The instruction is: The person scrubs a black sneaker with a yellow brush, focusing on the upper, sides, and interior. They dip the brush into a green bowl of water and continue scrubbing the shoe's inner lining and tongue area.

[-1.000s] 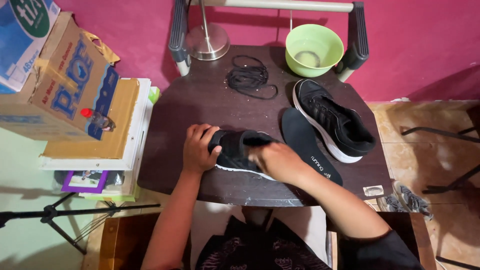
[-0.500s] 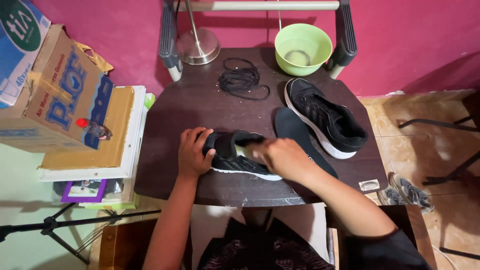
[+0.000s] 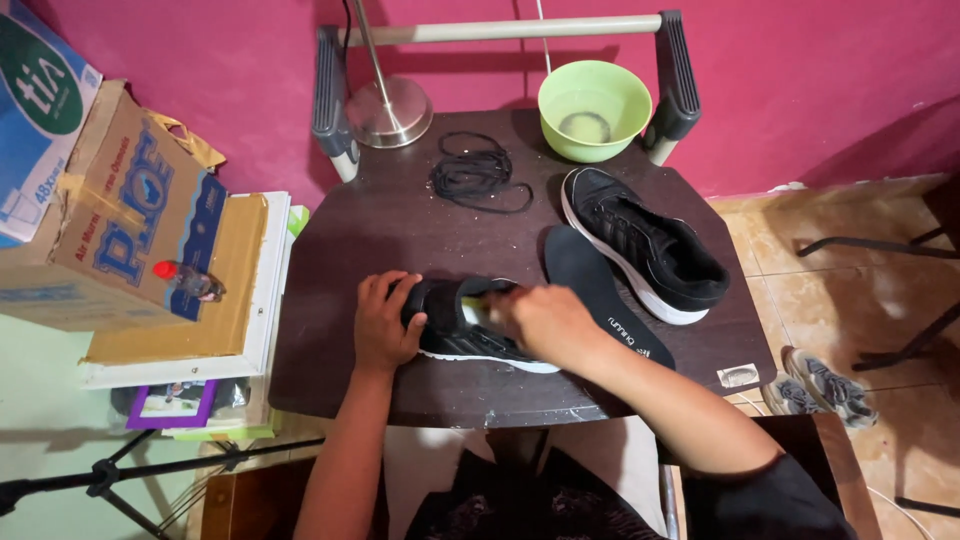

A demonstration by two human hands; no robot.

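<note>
**Two hands on one black shoe, near edge of the bench**

On the dark bench (image 3: 330, 300), two black shoes with white soles. Near shoe (image 3: 455, 335), lying at the near edge, gripped at its left end by the left hand (image 3: 383, 325), fingers curled over the top. Right hand (image 3: 545, 320) closed over the shoe's right part, pressing something pale green and small against it; hard to tell what. Second shoe (image 3: 645, 245) standing apart, farther and to the right, untouched. One black insole (image 3: 600, 295) lying flat between the two shoes, just beside the right hand. One tangle of black laces (image 3: 475, 175) farther back, left of the second shoe. One green bowl (image 3: 594, 108) at the far edge; one metal lamp base (image 3: 388, 110) to its left. Two cardboard boxes (image 3: 120, 220) stacked off to the left. One pair of grey sneakers (image 3: 820, 385) on the floor, right.
</note>
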